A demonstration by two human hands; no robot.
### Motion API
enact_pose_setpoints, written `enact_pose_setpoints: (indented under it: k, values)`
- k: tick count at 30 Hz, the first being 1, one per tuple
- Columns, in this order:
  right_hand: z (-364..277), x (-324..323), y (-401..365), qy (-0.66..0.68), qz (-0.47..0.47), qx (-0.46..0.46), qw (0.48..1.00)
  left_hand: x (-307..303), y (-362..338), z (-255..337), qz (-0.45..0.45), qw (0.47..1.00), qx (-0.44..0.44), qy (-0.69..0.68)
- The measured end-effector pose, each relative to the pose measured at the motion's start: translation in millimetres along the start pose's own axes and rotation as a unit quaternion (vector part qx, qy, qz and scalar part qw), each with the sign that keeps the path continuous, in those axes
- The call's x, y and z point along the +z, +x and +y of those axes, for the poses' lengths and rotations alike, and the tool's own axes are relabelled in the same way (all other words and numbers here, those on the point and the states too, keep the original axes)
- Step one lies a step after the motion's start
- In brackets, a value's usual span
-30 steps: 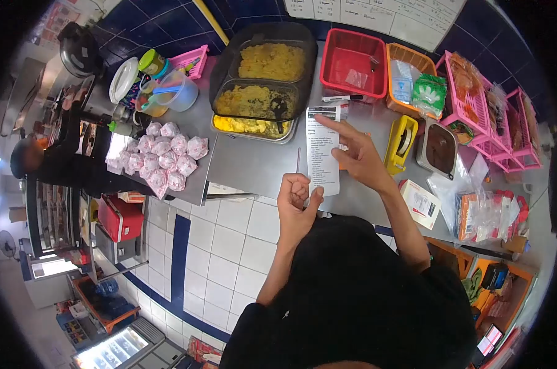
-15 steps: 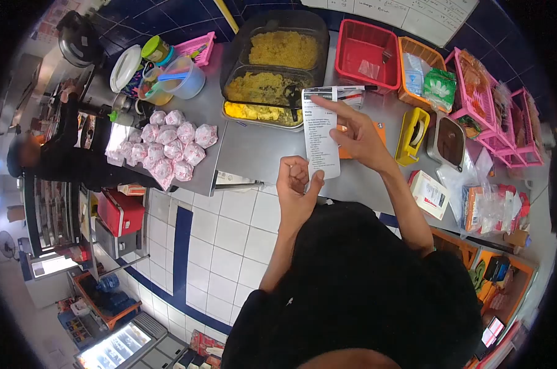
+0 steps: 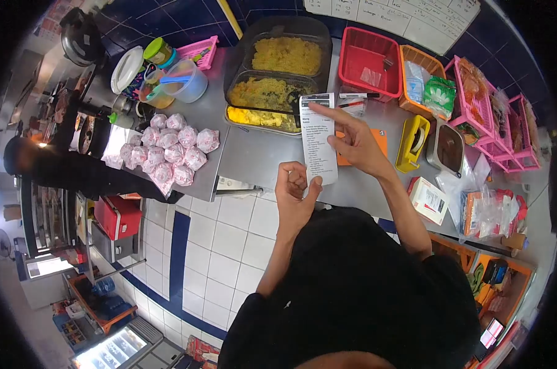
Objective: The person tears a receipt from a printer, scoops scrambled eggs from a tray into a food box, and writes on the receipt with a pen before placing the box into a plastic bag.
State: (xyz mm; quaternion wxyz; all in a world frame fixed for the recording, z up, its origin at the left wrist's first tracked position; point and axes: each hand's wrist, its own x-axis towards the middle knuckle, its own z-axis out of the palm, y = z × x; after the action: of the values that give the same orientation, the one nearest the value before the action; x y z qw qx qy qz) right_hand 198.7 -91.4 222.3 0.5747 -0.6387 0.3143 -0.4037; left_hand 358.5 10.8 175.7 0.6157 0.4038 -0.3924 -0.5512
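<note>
A long printed paper receipt (image 3: 319,141) stands over the front of the steel counter, its text facing me. My left hand (image 3: 298,194) is closed, pinching the receipt's lower end with the thumb, its other fingers curled. Over the upper right part of the receipt, my right hand (image 3: 358,142) has its index finger stretched out near the printed heading and its thumb apart, close to the paper's edge. Behind the receipt lies an orange sheet (image 3: 377,144), partly covered by my right hand. Farther back sits a black divided tray of yellow rice (image 3: 286,55).
Several paper-wrapped bundles (image 3: 171,147) are piled at the left. Right of the receipt are a red basket (image 3: 368,91), an orange basket (image 3: 411,104), a yellow tape dispenser (image 3: 408,144) and a steel container (image 3: 446,147). A person in dark clothing (image 3: 75,169) stands at the far left.
The view has shifted slightly. My hands keep nearly the same pose on the receipt, the right index finger a touch lower. The person at the left has drawn an arm back from the cooking area.
</note>
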Motion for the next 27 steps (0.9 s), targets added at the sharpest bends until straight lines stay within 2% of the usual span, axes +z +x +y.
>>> enact_pose_setpoints:
  k: [9, 15, 18, 22, 24, 25, 27]
  values:
    - [0, 0, -2, 0.003, 0.000, -0.032, 0.999, 0, -2, -3, 0.000, 1.000, 0.014, 0.015]
    - [-3, -6, -9, 0.035, 0.003, 0.004, 0.999, 4, -4, -8, -0.004, 1.000, 0.018, 0.016]
    - [4, -11, -15, 0.016, 0.012, -0.029, 0.999, 9, -6, -11, -0.004, 1.000, 0.004, 0.011]
    - [4, -24, -24, 0.029, 0.031, 0.011, 0.999, 21, -6, -16, -0.007, 1.000, -0.015, 0.007]
    - [10, -30, -36, 0.032, 0.035, 0.034, 0.998, 28, -9, -20, -0.004, 1.000, -0.020, 0.018]
    - [13, -35, -38, 0.051, 0.041, 0.014, 0.998, 31, -11, -24, -0.004, 0.999, -0.027, 0.019]
    - [19, -46, -44, 0.064, 0.050, -0.010, 0.997, 40, -7, -33, -0.015, 0.995, 0.018, 0.098]
